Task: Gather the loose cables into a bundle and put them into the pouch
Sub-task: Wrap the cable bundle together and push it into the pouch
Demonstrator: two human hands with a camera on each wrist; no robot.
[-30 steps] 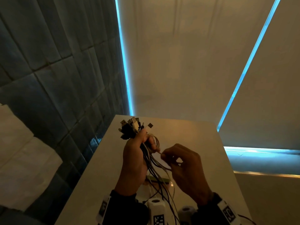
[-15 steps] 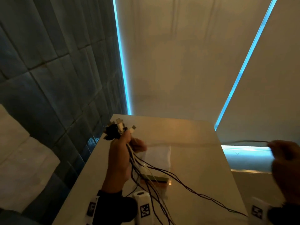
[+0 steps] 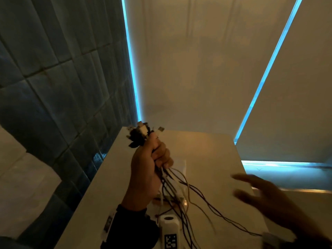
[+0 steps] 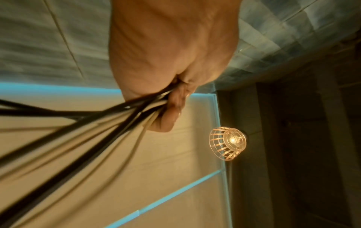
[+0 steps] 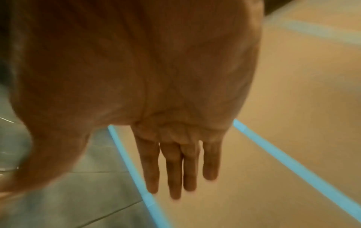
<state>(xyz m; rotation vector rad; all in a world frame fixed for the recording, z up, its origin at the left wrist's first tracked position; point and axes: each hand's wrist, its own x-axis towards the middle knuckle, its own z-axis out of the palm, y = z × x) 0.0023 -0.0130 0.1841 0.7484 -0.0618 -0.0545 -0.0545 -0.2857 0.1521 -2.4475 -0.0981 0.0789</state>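
My left hand (image 3: 150, 164) is raised above the white table (image 3: 212, 159) and grips a bundle of black and white cables (image 3: 172, 187) in its fist. The plug ends (image 3: 142, 133) stick up out of the fist, and the cable tails hang down and trail right across the table. The left wrist view shows the same cables (image 4: 93, 120) running out under my curled fingers (image 4: 171, 108). My right hand (image 3: 265, 193), blurred, hovers over the table's right edge with fingers (image 5: 175, 166) straight and holding nothing. A clear pouch (image 3: 179, 164) seems to lie on the table behind the cables.
A dark tiled wall (image 3: 53, 87) runs along the left of the table. Pale panels with blue light strips (image 3: 265, 78) stand behind it. A caged lamp (image 4: 227, 143) glows in the left wrist view. A white wrist-camera unit (image 3: 169, 230) sits at the bottom.
My right hand pulled one cable far out to the right, then let it go; it now hovers open near the table's right edge. The left hand kept its grip on the bundle.
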